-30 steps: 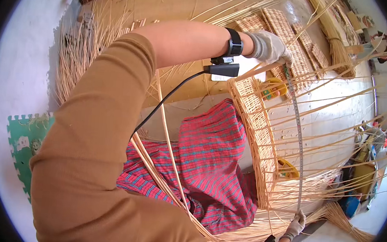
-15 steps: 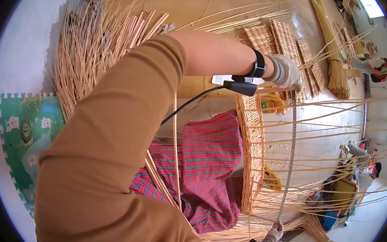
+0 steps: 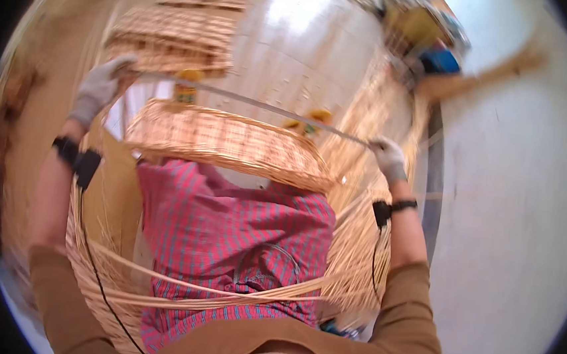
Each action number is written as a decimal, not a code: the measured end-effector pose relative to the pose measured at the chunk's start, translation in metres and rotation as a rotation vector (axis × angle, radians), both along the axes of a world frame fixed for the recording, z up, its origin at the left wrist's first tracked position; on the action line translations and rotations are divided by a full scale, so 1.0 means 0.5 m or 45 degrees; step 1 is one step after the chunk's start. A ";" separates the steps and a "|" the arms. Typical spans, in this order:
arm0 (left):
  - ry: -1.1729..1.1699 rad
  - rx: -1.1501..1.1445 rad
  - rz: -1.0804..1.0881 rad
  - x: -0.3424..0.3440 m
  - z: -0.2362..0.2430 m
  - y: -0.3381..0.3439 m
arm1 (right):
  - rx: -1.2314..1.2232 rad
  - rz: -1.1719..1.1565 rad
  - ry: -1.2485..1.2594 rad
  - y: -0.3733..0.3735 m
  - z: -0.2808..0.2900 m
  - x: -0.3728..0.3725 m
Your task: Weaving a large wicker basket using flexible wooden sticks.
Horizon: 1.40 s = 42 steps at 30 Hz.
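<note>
Judging by the hands, the step in hand is bending or setting a long thin rod across a half-woven wicker basket (image 3: 226, 139). Left of the basket, the gloved left hand (image 3: 97, 89) is clenched on one end of the rod (image 3: 256, 105), which runs just above the basket's rim. Right of the basket, the gloved right hand (image 3: 388, 158) is closed on the rod's other end. The next move would call for an even pull from both ends and a steady basket. Loose cane strands (image 3: 221, 292) cross a red striped cloth (image 3: 239, 227) below the basket. Motion blur smears everything beyond the basket, and its base is hidden.
</note>
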<state>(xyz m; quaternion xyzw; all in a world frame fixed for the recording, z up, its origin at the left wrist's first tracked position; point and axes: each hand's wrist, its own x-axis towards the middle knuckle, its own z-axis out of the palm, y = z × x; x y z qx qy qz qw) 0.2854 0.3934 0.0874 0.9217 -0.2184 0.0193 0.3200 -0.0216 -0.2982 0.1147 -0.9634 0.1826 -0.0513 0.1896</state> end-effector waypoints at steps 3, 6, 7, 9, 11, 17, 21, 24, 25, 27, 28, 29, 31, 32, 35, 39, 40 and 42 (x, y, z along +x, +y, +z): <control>0.326 -0.137 0.082 0.023 -0.007 0.012 | 0.065 0.037 -0.056 0.010 0.004 -0.003; 0.559 -0.216 0.254 0.031 -0.014 0.022 | 0.159 -0.110 0.051 0.023 0.011 -0.003; 0.447 -0.177 0.247 0.032 -0.017 0.025 | 0.126 -0.105 0.020 0.028 0.013 -0.001; 0.486 -0.316 0.205 0.033 -0.024 0.026 | 0.138 -0.064 -0.019 0.034 0.013 -0.001; 0.372 -0.232 0.259 0.036 -0.031 0.027 | 0.160 -0.050 -0.020 0.034 0.008 -0.001; 0.407 -0.087 0.368 0.048 -0.025 0.015 | 0.295 0.041 -0.097 0.009 -0.011 0.005; -0.272 0.958 0.465 -0.035 0.060 -0.066 | 0.214 0.246 -0.054 0.084 0.012 -0.041; -0.743 0.500 0.191 -0.185 0.139 -0.214 | 0.252 0.580 0.012 0.249 0.030 -0.138; -0.608 0.289 -0.020 -0.247 0.152 -0.284 | 0.272 0.613 0.134 0.317 0.029 -0.184; -0.239 -0.263 -0.500 -0.368 0.138 -0.457 | 0.480 0.664 0.339 0.432 0.018 -0.264; -0.419 0.023 -0.694 -0.422 0.132 -0.530 | 0.590 0.786 0.297 0.462 0.009 -0.290; -0.398 -0.121 -0.900 -0.470 0.103 -0.619 | 0.687 0.907 0.329 0.472 0.003 -0.305; -0.108 0.037 -0.966 -0.554 0.041 -0.750 | 0.432 0.925 -0.118 0.416 -0.015 -0.308; -0.073 0.172 -0.900 -0.580 0.004 -0.814 | 0.274 0.847 -0.055 0.349 -0.020 -0.300; 0.237 0.220 -0.628 -0.605 -0.093 -0.905 | -0.129 0.251 -0.274 0.102 -0.049 -0.253; 0.067 0.164 -0.513 -0.601 -0.185 -0.918 | -0.470 -0.026 0.016 -0.114 -0.154 -0.222; 0.029 0.141 -0.518 -0.598 -0.201 -0.916 | -0.540 0.010 0.103 -0.122 -0.196 -0.220; -0.070 0.135 -0.535 -0.594 -0.224 -0.912 | -0.464 0.058 0.241 -0.136 -0.258 -0.216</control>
